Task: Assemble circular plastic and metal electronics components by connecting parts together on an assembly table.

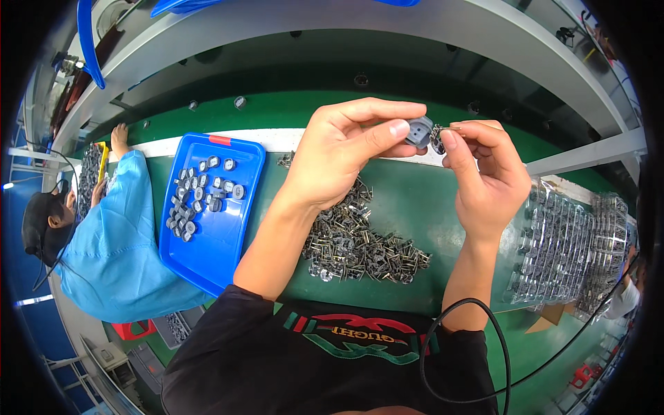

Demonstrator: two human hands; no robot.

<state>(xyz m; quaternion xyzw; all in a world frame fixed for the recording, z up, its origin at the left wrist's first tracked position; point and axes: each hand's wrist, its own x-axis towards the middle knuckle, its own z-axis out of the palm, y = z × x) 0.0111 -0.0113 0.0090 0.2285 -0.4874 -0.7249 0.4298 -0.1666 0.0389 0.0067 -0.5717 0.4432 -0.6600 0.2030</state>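
Pinched between the thumb and fingers of my left hand [346, 142] is a grey plastic plug housing [419, 131], its slotted face showing. Close by its right side, my right hand [487, 162] grips a small metal plug insert [437, 138] with the thumb and forefinger; whether the two parts touch, I cannot tell. Below both hands, a loose pile of metal pin parts [363, 242] is spread over the green tabletop [429, 214]. To the left stands a blue tray [214, 259] with several grey round plug pieces [197, 190] in it.
Stacked clear plastic trays of parts [557, 249] stand at the right. A co-worker in a blue smock [124, 242] sits at the left, by a yellow-edged bin [104, 162]. A black cable [508, 360] loops past my right forearm. A grey frame [346, 28] spans the far side.
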